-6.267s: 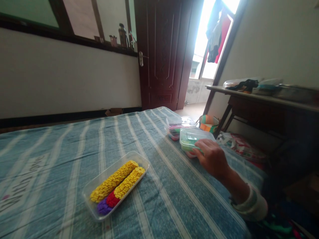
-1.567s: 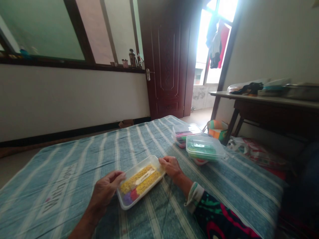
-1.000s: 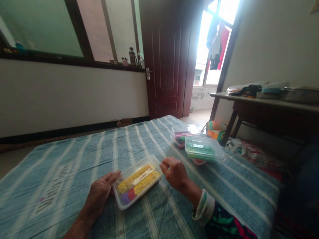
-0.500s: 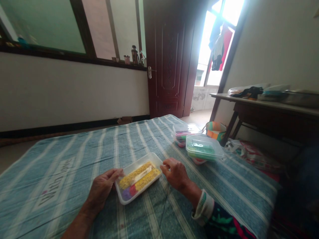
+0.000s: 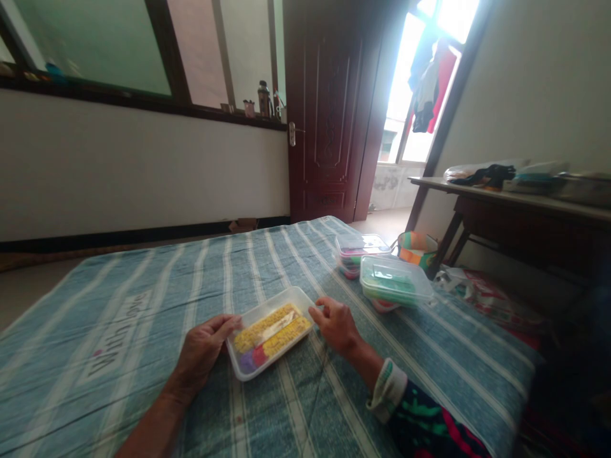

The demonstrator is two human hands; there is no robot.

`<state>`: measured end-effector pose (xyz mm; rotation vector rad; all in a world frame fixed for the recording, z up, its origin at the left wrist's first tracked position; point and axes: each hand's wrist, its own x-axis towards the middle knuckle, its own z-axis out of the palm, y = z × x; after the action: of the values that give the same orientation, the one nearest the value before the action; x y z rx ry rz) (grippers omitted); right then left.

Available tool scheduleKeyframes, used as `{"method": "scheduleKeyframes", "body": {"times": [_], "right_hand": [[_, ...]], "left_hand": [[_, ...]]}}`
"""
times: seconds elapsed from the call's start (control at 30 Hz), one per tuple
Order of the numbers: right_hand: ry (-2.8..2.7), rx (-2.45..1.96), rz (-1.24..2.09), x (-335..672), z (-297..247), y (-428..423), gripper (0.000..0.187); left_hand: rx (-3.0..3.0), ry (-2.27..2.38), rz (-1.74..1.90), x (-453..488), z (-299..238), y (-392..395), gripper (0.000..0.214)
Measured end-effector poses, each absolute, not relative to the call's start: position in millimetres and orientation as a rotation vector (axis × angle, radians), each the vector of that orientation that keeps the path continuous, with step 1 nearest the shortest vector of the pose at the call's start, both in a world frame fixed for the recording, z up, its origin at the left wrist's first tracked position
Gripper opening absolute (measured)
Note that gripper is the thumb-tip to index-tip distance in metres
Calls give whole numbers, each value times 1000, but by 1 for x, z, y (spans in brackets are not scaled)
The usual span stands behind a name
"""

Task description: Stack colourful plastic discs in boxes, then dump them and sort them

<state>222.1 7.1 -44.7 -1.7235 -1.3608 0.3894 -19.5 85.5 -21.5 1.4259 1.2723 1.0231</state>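
Observation:
A translucent plastic container (image 5: 296,297) rests tilted a little toward me over the striped blue bed cover. Inside it lie yellow grainy packs (image 5: 286,337), with a red piece (image 5: 259,355) and a purple piece (image 5: 247,362) at the near left end. My left hand (image 5: 203,350) pinches the container's left edge between thumb and fingers. At the opposite end my right hand (image 5: 337,323) has its curled fingers closed on the right rim. The contents' exact kind is too blurred to name.
Lidded plastic boxes with green contents (image 5: 394,280) and with pink and purple contents (image 5: 360,248) are stacked to the right on the bed cover (image 5: 191,292). Beyond stands a dark red door (image 5: 329,127). A cluttered table (image 5: 477,191) lines the right wall.
The view has shifted slightly, so the surroundings sit a little further right. Both hands keep hold of the container, which looks nearly unchanged.

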Motion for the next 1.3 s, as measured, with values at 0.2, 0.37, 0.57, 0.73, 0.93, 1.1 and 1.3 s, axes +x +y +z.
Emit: {"method": "scheduleKeyframes", "body": {"times": [0.2, 0.37, 0.57, 0.73, 0.93, 1.1, 1.3], "right_hand": [[-1254, -1678, 599, 218, -42, 13, 27], [-1203, -1652, 686, 216, -33, 9, 25], [-1264, -1678, 577, 217, -31, 8, 27], [-1335, -1730, 472, 218, -35, 6, 30], [-1349, -1759, 431, 218, -36, 3, 30], [-1272, -1783, 442, 218, -37, 4, 24], [-1109, -1614, 592, 214, -20, 0, 17]], "left_hand": [[1435, 1318, 1057, -17, -19, 83, 31], [1514, 1367, 1080, -17, -18, 83, 30], [1614, 1443, 1129, -14, -17, 81, 25], [1700, 1478, 1143, -14, -19, 79, 26], [1893, 1502, 1126, -15, -23, 78, 30], [2018, 1531, 1130, -16, -24, 78, 31], [2099, 1431, 1347, -16, -15, 81, 28]]}}
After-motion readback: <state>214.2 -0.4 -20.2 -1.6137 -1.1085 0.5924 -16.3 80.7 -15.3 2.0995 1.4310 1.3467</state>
